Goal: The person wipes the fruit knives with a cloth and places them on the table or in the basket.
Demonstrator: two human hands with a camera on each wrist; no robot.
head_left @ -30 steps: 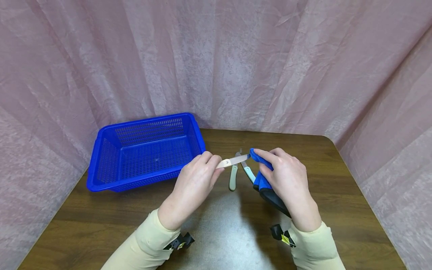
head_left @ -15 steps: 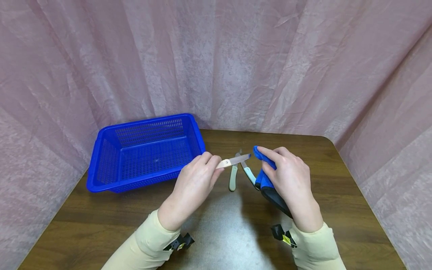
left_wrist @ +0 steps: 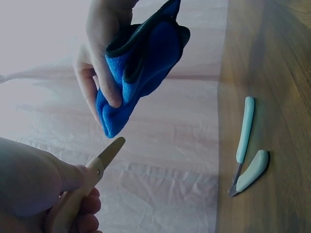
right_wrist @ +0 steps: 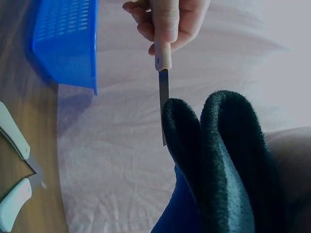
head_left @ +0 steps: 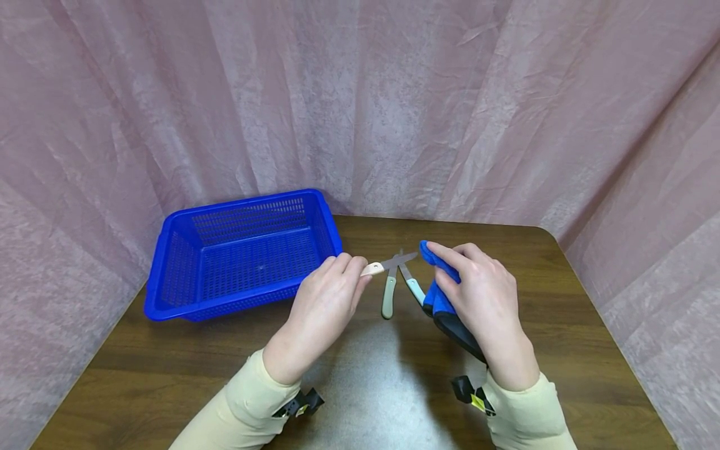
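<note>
My left hand (head_left: 326, 297) grips a small knife by its cream handle (head_left: 372, 269), with the bare blade (left_wrist: 112, 151) pointing right. Opposite it, my right hand (head_left: 484, 297) pinches a folded blue cloth (head_left: 443, 297) with black edging between thumb and fingers. In the head view a small gap parts the blade's tip from the cloth's folded end. Below them on the table lie two more knives, one with a pale green handle (head_left: 389, 297) and one with a light blue handle (head_left: 415, 289). Their blades cross or nearly cross; the held blade partly covers them.
A blue plastic basket (head_left: 242, 299) with perforated walls stands at the left, close to my left hand. The wooden table (head_left: 562, 350) ends at a pink curtain (head_left: 360, 112) behind and at the right.
My right hand has drawn the cloth off the blade's tip, slightly to the right. The knife in my left hand has turned a little, so its blade now looks darker and narrower.
</note>
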